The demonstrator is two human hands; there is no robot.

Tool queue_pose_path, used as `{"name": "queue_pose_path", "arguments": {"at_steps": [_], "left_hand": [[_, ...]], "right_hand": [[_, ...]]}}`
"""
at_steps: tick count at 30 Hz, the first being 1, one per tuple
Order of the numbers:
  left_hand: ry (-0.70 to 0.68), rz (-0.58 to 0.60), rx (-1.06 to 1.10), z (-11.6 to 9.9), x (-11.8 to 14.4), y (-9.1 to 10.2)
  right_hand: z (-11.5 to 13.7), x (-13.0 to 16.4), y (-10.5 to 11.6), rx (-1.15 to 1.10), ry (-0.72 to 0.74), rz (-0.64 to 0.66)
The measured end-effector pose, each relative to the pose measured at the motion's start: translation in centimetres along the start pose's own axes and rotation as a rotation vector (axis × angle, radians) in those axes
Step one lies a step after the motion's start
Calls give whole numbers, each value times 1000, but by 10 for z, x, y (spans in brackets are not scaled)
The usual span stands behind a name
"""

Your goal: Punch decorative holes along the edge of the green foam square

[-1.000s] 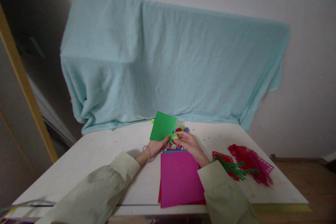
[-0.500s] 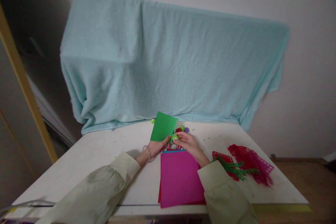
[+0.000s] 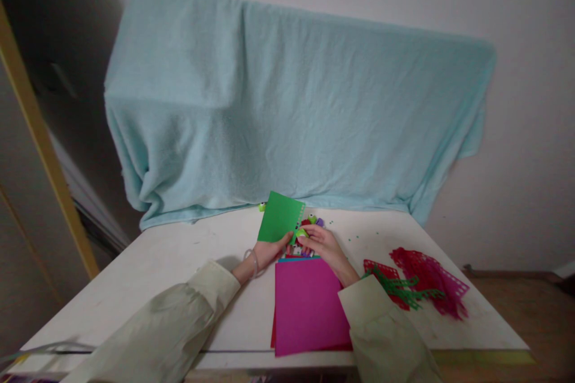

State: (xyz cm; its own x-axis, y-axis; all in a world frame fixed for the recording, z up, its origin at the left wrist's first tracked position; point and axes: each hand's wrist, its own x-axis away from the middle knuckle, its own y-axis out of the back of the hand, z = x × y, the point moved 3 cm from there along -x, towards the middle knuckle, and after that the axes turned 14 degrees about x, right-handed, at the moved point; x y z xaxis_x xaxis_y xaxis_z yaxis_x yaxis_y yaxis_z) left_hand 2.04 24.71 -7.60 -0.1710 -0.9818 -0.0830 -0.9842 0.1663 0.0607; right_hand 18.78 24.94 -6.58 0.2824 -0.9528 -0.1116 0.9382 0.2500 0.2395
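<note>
My left hand (image 3: 269,251) pinches the lower edge of a green paper sheet (image 3: 279,217) and holds it tilted up above the white table (image 3: 171,263). One side edge of the sheet has a row of small punched notches. My right hand (image 3: 324,246) grips a small light-green punch (image 3: 300,233) set against that edge. Both sleeves are pale cream, and a thin bracelet sits on my left wrist.
A stack of magenta and red paper sheets (image 3: 308,305) lies just before my hands. Small punches (image 3: 314,221) lie behind the green sheet. Punched red, pink and green strips (image 3: 415,287) lie at the right. A light-blue towel (image 3: 291,108) drapes over something behind the table.
The punch in my right hand has shifted very slightly along the sheet's edge; otherwise nothing has visibly moved.
</note>
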Motion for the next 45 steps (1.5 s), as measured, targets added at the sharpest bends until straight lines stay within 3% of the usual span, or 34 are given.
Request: {"name": "queue_pose_path", "arguments": {"at_steps": [5,15,26,32,41,45], "left_hand": [[37,51,-34,-9,3,-1],[-1,-12,7,-4,2,1],[107,-43,3,-2,4,0],[54,-65,0,-9,5,3],[54,-76,1,-3,4,2],[-26,-59,4,-4,1,3]], "right_hand": [[-5,-2,0,3,7,-12],[-3,-2,0,19,3,9],[-13,-3,-1,-8,-8,40],[-18,-5,-1,2,-11,34],[-15,-5,-3,-66,12,33],[-13,-3,-3,-73,22,52]]}}
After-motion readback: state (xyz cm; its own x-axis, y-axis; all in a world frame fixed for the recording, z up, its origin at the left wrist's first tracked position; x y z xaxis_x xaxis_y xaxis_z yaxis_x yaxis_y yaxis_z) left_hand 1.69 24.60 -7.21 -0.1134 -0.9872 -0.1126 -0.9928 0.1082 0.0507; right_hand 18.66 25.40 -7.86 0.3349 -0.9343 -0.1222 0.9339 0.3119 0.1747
